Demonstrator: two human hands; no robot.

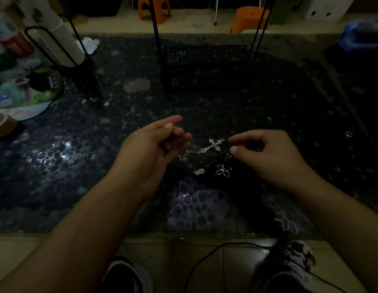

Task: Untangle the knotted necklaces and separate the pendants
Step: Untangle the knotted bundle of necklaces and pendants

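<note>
A tangle of silver necklace chains [191, 150] hangs low over the dark pebble-patterned table [99, 166], between my hands. My left hand [150, 144] pinches a chain between thumb and fingers. A silver cross pendant [214, 144] lies tilted in the middle of the tangle. Just below it a silver flower-outline pendant [223, 170] rests on the table beside a small dark piece with a metal clasp [199, 171]. My right hand [262, 151] hovers to the right of the cross with thumb and forefinger drawn close; whether a chain runs between them is too dim to tell.
A black wire basket [205, 68] on a thin black stand sits at the table's back. A stack of paper cups [65, 45], a tape roll [3, 124] and packets crowd the left side. A small silver ring [349, 133] lies far right. A black cable [205, 263] crosses the floor.
</note>
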